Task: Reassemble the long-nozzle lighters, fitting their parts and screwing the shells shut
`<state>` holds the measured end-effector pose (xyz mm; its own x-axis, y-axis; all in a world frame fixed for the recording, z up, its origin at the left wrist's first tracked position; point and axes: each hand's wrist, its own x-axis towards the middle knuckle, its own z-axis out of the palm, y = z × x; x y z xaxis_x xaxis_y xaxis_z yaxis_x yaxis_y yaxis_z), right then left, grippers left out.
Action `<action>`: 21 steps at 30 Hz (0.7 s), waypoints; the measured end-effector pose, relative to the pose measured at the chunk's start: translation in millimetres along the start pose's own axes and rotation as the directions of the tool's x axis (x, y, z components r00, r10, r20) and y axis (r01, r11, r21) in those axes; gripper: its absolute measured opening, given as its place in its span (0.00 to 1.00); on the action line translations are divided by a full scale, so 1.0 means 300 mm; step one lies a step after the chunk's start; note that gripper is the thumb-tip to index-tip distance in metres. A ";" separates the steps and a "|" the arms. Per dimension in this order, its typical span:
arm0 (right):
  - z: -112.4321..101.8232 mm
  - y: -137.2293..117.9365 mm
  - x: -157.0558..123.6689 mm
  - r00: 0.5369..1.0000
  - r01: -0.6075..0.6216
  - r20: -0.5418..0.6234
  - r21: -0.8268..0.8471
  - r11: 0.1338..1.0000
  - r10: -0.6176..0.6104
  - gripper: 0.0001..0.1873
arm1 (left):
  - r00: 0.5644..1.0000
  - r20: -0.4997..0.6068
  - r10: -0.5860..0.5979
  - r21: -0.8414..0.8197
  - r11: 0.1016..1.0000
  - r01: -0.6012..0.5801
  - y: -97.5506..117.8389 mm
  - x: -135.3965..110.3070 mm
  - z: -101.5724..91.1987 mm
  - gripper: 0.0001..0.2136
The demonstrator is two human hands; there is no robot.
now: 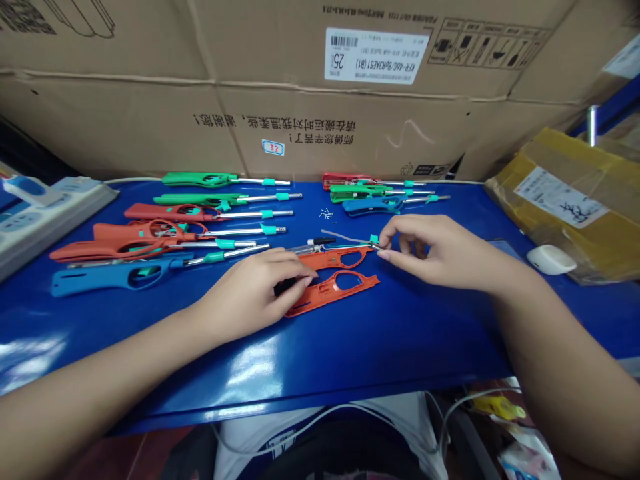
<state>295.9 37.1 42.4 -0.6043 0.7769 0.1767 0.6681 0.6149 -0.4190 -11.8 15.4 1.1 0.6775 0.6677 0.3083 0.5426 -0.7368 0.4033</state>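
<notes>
Two orange lighter shell halves lie open in the middle of the blue table (350, 347). My left hand (260, 290) rests curled on the near shell half (333, 292), with a small black part under its fingers. My right hand (440, 253) pinches the tip of the far shell half (336, 257), where a teal collar and a thin metal tube (345, 238) sit. Loose wires lie inside that shell.
Several long-nosed lighters, green, red, orange and blue, lie in a row at the left (165, 240), and three more at the back middle (380, 193). Cardboard boxes (320, 100) wall the back. A taped parcel (575, 200) and white mouse (550, 259) sit right, a power strip (45, 213) left.
</notes>
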 end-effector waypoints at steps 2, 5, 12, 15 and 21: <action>-0.001 -0.007 -0.002 1.000 0.014 -0.018 0.023 1.000 -0.014 0.06 | 1.000 -0.003 0.012 -0.005 1.000 -0.012 -0.002 -0.001 0.000 0.11; -0.003 -0.012 -0.006 0.999 0.041 0.032 0.059 0.997 -0.043 0.05 | 1.000 -0.004 0.003 -0.007 1.000 -0.003 0.003 -0.002 0.001 0.11; 0.008 0.001 -0.009 0.977 -0.013 0.214 0.071 0.997 -0.003 0.04 | 0.999 0.042 -0.006 0.044 0.999 0.005 0.030 -0.002 -0.011 0.11; 0.011 0.007 -0.012 0.970 -0.013 0.244 0.054 0.998 0.000 0.04 | 0.998 0.063 0.007 0.078 0.997 -0.012 0.031 -0.003 -0.013 0.14; 0.011 0.009 -0.012 0.962 -0.024 0.273 0.043 0.999 0.011 0.05 | 0.994 0.105 0.032 0.088 0.995 -0.041 0.021 -0.012 -0.010 0.12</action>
<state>298.5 35.6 37.7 -0.6922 0.7175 -0.0776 0.6631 0.5900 -0.4607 -12.4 8.8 5.1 0.7428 0.6292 0.2287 0.5559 -0.7700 0.3131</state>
